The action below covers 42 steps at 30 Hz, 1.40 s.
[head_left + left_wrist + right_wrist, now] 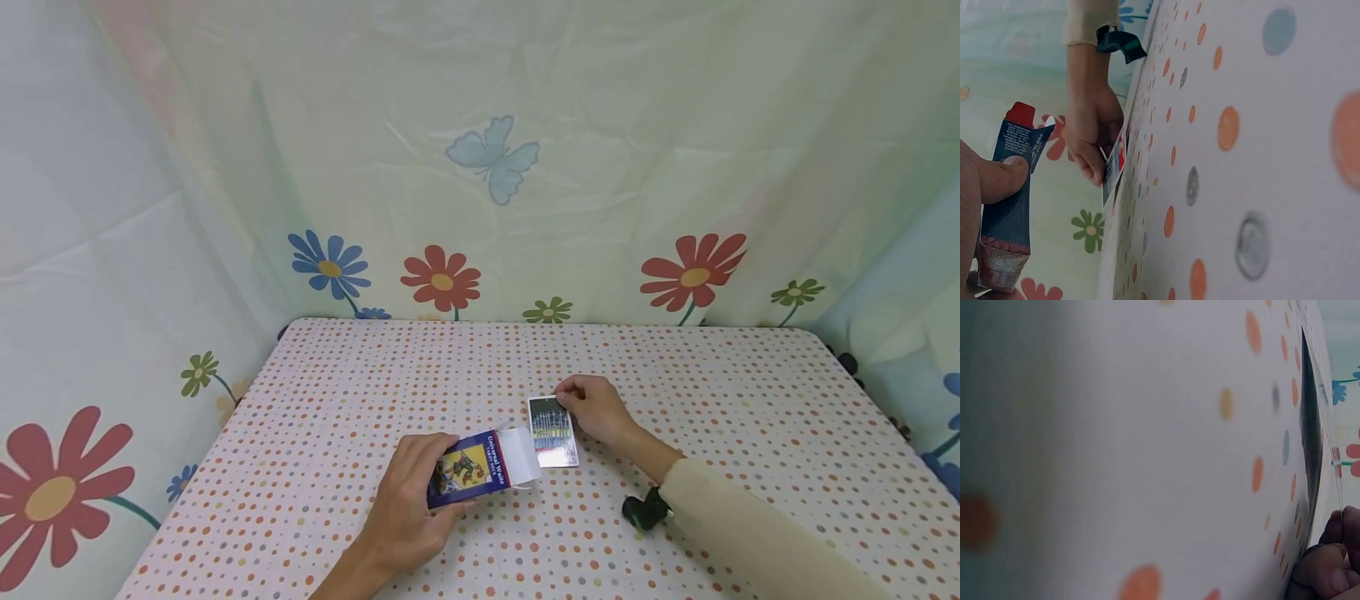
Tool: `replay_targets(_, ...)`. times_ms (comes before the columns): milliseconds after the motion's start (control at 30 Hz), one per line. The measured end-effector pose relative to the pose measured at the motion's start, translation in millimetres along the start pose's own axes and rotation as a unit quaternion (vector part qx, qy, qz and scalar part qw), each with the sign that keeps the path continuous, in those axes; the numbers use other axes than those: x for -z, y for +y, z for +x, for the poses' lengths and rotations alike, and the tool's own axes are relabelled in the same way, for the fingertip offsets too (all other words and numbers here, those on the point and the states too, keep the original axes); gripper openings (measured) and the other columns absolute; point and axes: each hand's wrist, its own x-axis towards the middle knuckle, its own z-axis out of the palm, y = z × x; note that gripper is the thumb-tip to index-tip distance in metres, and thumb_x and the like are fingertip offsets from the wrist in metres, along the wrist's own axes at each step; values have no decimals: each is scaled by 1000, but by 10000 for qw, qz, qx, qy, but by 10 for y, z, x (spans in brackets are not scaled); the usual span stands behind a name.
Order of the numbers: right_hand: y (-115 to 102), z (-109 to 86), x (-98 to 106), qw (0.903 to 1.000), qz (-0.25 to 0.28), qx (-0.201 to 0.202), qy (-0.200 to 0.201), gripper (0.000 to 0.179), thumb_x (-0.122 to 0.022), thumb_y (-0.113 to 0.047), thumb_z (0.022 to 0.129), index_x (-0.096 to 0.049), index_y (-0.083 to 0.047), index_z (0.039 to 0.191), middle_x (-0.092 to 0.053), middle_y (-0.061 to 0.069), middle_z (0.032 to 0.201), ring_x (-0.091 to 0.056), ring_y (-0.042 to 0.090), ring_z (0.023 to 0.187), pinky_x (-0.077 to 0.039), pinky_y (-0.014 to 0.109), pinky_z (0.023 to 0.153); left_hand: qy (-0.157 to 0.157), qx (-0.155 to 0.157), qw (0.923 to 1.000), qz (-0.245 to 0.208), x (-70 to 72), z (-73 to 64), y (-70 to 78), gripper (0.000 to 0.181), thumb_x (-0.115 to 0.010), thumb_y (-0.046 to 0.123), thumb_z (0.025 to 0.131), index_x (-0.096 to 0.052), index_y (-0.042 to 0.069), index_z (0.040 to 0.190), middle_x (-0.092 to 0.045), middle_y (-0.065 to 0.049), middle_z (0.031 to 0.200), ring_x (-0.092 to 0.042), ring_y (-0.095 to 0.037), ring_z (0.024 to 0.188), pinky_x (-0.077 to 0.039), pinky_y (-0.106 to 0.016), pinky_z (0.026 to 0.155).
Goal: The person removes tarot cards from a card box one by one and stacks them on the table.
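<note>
Left hand (407,502) gripping tarot box (467,470), right hand (597,410) seemingly pinching card (553,432) by its edge, far table edge (480,327) well beyond

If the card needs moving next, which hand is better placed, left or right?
Probably the right hand: its thumb and fingers pinch the card near its far right corner. The left hand is occupied, gripping the tarot box.
</note>
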Motion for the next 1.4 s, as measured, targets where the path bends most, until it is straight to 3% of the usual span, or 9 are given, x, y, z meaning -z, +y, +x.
replay_targets(567,-36,69,-67,9914,-1293,79,174,9,-67,-11,97,-66,-3,93,-60,6,79,-54,19,74,-45,31,64,13,-66,10000,19,-5,-5,-2,76,-92,21,74,-54,11,139,-58,3,130,-50,-11,115,-49,-30,93)
replay_targets(1000,-46,99,-63,9903,-1385,-69,69,9,-68,-12,96,-65,-4,91,-59,5,79,-53,19,74,-44,32,64,-32,-66,9999,72,3,-8,9,76,-92,23,74,-54,8,138,-57,1,130,-49,-12,115,-49,-29,93)
replay_targets(1400,-51,70,-14,9941,-1072,27,145,12,-68,-12,96,-66,0,94,-62,6,76,-54,18,69,-44,30,60,-68,-25,10000,16,1,-4,18,76,-92,23,75,-54,6,138,-57,0,130,-49,-12,115,-49,-30,94)
